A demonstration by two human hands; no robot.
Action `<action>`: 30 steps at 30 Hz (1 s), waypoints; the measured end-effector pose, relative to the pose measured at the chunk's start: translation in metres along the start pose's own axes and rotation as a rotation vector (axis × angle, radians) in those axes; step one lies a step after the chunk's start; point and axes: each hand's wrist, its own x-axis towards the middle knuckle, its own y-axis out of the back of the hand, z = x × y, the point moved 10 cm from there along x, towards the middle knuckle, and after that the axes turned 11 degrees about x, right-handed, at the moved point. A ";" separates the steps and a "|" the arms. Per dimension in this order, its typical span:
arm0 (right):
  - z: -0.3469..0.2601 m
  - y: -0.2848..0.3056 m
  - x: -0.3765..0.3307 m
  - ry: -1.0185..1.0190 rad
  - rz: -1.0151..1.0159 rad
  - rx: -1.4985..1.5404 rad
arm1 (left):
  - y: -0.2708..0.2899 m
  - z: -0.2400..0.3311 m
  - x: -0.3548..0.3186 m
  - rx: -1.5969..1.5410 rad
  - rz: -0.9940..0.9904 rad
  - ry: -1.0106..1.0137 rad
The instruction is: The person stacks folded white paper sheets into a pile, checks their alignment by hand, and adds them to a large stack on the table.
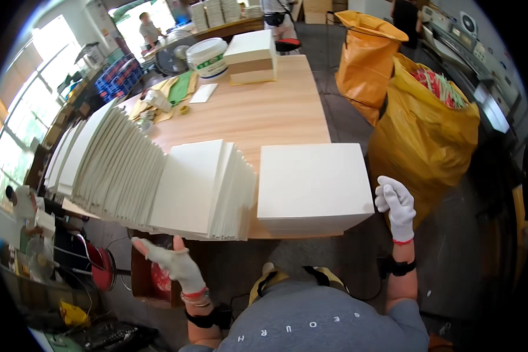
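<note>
My left hand point(179, 265), in a white glove with bare fingertips, hovers just off the table's front edge, its thumb and fingers apart and nothing in it. Above it a long row of white paper-like sheaves point(114, 161) stands leaning on edge. A smaller leaning batch of white sheaves point(188, 185) adjoins it on the right. A squared white stack point(314, 179) lies flat at the table's front right. Beside that stack's right side is my gloved right hand point(397, 205), raised with its fingers curled closed; I see nothing in them.
The wooden table point(287, 111) carries a white bucket point(208, 56), another white stack point(251, 53) and a green cloth point(182, 88). Yellow sacks point(428, 141) stand right of it. Under its front left sits a box point(152, 281), near a red stool point(104, 268). Other people are farther off.
</note>
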 end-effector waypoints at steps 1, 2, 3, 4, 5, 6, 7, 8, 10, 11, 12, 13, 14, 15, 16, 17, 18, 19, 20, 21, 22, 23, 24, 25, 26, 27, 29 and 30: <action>0.000 0.007 -0.010 0.061 0.119 -0.046 | -0.010 0.059 -0.011 0.349 0.034 -0.409; -0.006 0.004 -0.016 0.180 0.104 -0.127 | -0.038 0.068 -0.022 0.092 -0.235 -0.426; -0.012 -0.004 -0.021 0.274 0.040 -0.223 | -0.066 0.058 -0.035 -0.055 -0.445 -0.296; -0.008 -0.011 -0.025 0.244 0.011 -0.250 | -0.092 0.046 -0.053 -0.190 -0.637 -0.119; -0.007 -0.020 -0.028 0.217 -0.019 -0.277 | -0.115 0.033 -0.074 -0.280 -0.788 0.073; 0.003 -0.023 -0.031 0.160 -0.054 -0.239 | -0.139 0.042 -0.072 -0.237 -0.827 0.033; 0.014 -0.025 -0.034 0.103 -0.091 -0.199 | -0.157 0.048 -0.074 -0.193 -0.863 -0.007; 0.025 -0.030 -0.035 0.045 -0.115 -0.170 | -0.169 0.042 -0.084 -0.286 -0.934 0.094; 0.023 -0.031 -0.037 0.058 -0.084 -0.294 | -0.190 0.031 -0.106 -0.460 -1.070 0.306; 0.019 -0.031 -0.038 0.087 -0.077 -0.353 | -0.192 0.028 -0.112 -0.414 -1.099 0.343; 0.019 -0.030 -0.038 0.104 -0.071 -0.384 | -0.194 0.024 -0.117 -0.365 -1.126 0.380; 0.019 -0.029 -0.039 0.120 -0.067 -0.415 | -0.195 0.021 -0.122 -0.314 -1.149 0.418; 0.018 -0.030 -0.039 0.140 -0.069 -0.447 | -0.193 0.024 -0.121 -0.301 -1.139 0.383; 0.020 -0.029 -0.038 0.121 -0.062 -0.394 | -0.192 0.028 -0.120 -0.288 -1.128 0.349; 0.021 -0.029 -0.038 0.102 -0.056 -0.341 | -0.190 0.030 -0.120 -0.274 -1.115 0.315; 0.022 -0.029 -0.038 0.086 -0.052 -0.290 | -0.189 0.030 -0.120 -0.303 -1.082 0.310; 0.024 -0.028 -0.038 0.088 -0.048 -0.283 | -0.190 0.029 -0.122 -0.331 -1.049 0.305; 0.027 -0.027 -0.038 0.089 -0.044 -0.277 | -0.189 0.027 -0.122 -0.359 -1.016 0.301; 0.028 -0.026 -0.038 0.091 -0.039 -0.271 | -0.189 0.025 -0.124 -0.347 -1.008 0.292; 0.026 -0.027 -0.038 0.103 -0.045 -0.300 | -0.189 0.024 -0.124 -0.336 -1.001 0.283; 0.024 -0.030 -0.039 0.114 -0.050 -0.329 | -0.189 0.022 -0.125 -0.325 -0.995 0.273; 0.020 -0.029 -0.039 0.125 -0.052 -0.359 | -0.187 0.023 -0.123 -0.322 -0.963 0.257; 0.023 -0.027 -0.039 0.087 -0.071 -0.331 | -0.184 0.022 -0.120 -0.319 -0.933 0.240; 0.026 -0.025 -0.039 0.048 -0.089 -0.301 | -0.182 0.022 -0.119 -0.317 -0.903 0.224; 0.028 -0.023 -0.038 0.012 -0.105 -0.271 | -0.176 0.031 -0.111 -0.325 -0.825 0.172; 0.025 -0.015 -0.036 -0.018 -0.056 -0.153 | -0.167 0.040 -0.103 -0.333 -0.747 0.122; 0.021 -0.003 -0.034 -0.080 0.038 0.085 | -0.158 0.086 -0.090 -0.334 -0.723 -0.207; 0.008 0.000 -0.035 0.054 0.100 -0.043 | -0.166 0.128 -0.081 -0.331 -0.772 -0.483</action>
